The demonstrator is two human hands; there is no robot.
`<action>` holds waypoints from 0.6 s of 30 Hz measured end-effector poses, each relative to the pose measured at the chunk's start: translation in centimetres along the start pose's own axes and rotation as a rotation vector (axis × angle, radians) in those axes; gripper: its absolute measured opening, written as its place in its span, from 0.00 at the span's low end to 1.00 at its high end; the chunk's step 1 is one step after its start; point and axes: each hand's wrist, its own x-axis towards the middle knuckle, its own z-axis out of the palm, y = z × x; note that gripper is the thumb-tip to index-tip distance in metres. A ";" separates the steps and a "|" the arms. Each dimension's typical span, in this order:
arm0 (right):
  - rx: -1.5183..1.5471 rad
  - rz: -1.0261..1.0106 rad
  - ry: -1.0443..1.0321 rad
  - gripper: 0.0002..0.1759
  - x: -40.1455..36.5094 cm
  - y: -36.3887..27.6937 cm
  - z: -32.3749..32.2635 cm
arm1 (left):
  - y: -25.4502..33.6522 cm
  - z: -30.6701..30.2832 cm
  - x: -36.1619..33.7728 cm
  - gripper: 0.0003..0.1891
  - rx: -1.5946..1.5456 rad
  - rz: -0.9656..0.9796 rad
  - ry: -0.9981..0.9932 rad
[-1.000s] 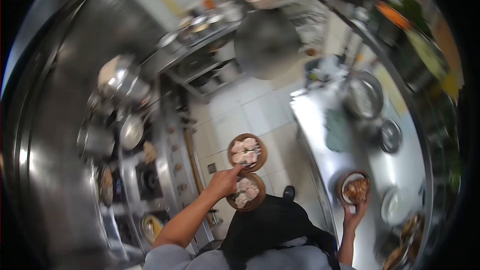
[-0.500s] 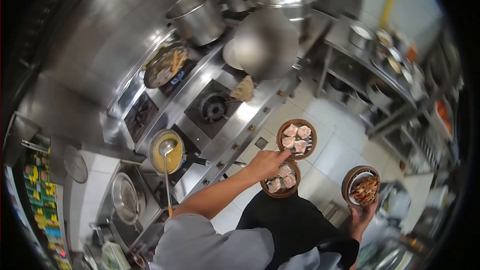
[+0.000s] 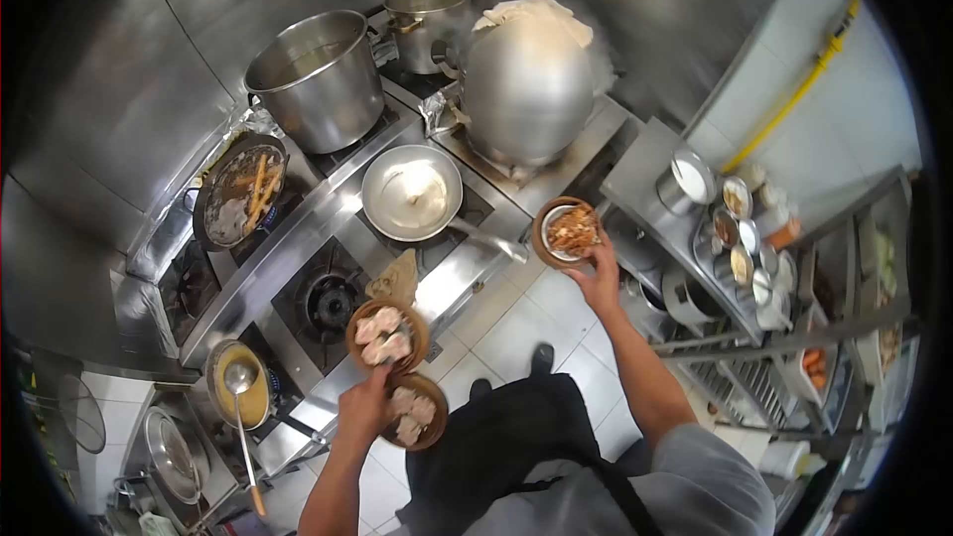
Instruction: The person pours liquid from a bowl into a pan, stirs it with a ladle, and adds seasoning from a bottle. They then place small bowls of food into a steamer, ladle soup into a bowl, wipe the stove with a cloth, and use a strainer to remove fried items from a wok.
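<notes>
My left hand (image 3: 365, 405) is closed on two small round steamer baskets side by side, pinched where they meet. The upper basket (image 3: 423, 339) holds several pale pink dumplings (image 3: 382, 335) and hangs over the stove's front edge. In the lower basket (image 3: 433, 435) lie more dumplings (image 3: 410, 415), partly covered by the hand. My right hand (image 3: 599, 280) grips a third steamer basket (image 3: 541, 242) by its lower right side. Inside that one, a white dish carries browned, reddish food pieces (image 3: 574, 230). A large domed metal steamer (image 3: 531, 89) stands just beyond it.
A pan (image 3: 412, 194) sits on the stove, its handle toward me. Behind are a tall pot (image 3: 318, 89) and a dark wok with frying food (image 3: 238, 199). At left, a ladle (image 3: 243, 397) rests in a pan of yellow liquid (image 3: 260, 405). A steel shelf (image 3: 655, 208) stands at right.
The view has swung round toward the stove. My right hand has carried its basket from low right up near the domed steamer. The two left-hand baskets are now at the stove's edge.
</notes>
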 end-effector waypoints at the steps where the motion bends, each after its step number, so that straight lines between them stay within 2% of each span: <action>1: 0.023 0.010 -0.024 0.32 2.0 1.9 2.2 | 0.1 0.4 -0.2 0.25 0.024 -0.065 0.014; 3: 0.049 -0.062 -0.056 0.32 5.4 5.5 6.8 | 1.5 0.1 -0.8 0.25 0.019 -0.232 0.019; 5: 0.082 -0.120 -0.099 0.33 7.4 8.6 10.6 | 2.6 1.3 -2.2 0.25 0.015 -0.313 0.121; 7: 0.114 -0.027 -0.212 0.33 8.1 10.5 13.5 | 4.7 1.7 -3.1 0.23 0.004 -0.403 0.138; 10: 0.180 -0.021 -0.306 0.33 8.8 12.4 16.5 | 8.3 2.1 -4.4 0.21 -0.072 -0.630 0.195; 12: 0.170 -0.032 -0.358 0.34 8.6 13.1 17.5 | 10.4 2.6 -5.6 0.21 -0.111 -0.685 0.251; 14: 0.222 -0.013 -0.298 0.37 8.5 13.2 17.9 | 12.3 3.0 -7.3 0.22 -0.172 -0.756 0.324; 16: 0.223 -0.014 -0.322 0.40 6.7 18.0 19.2 | 13.9 3.4 -9.0 0.22 -0.174 -0.860 0.343; 17: 0.138 -0.110 -0.348 0.41 6.6 19.7 18.8 | 15.0 3.3 -10.4 0.22 -0.173 -0.934 0.355; 18: 0.254 -0.003 -0.240 0.40 5.7 18.6 18.2 | 16.0 2.6 -11.2 0.22 -0.142 -0.969 0.350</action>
